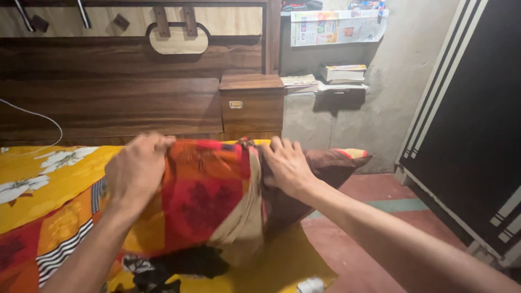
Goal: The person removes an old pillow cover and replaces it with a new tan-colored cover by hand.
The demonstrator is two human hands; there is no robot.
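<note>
Left hand (138,169) clenched on the top edge of a red-and-orange patterned pillowcase (209,190), knuckles up, bunching soft woven cloth. Right hand (286,165) spread flat with fingers curled over a brown pillow (325,168), gripping it where the case's pale beige opening hem meets it. Pillow plump, one pointed corner sticking out to the right, partly inside the case, propped near the edge of the bed. Beneath, a yellow bedsheet (49,173) printed with white flowers, smooth and slightly creased, with a striped black-and-white patch toward the lower left. Behind, a dark wooden headboard (108,103) with glossy grain and a pale oval inlay, beside a small boxy wooden drawer unit (252,103). Further right, stacked books (343,72) on a rough grey concrete ledge. Black wardrobe (467,135) with cream stripes at far right, on a red floor (369,260).
</note>
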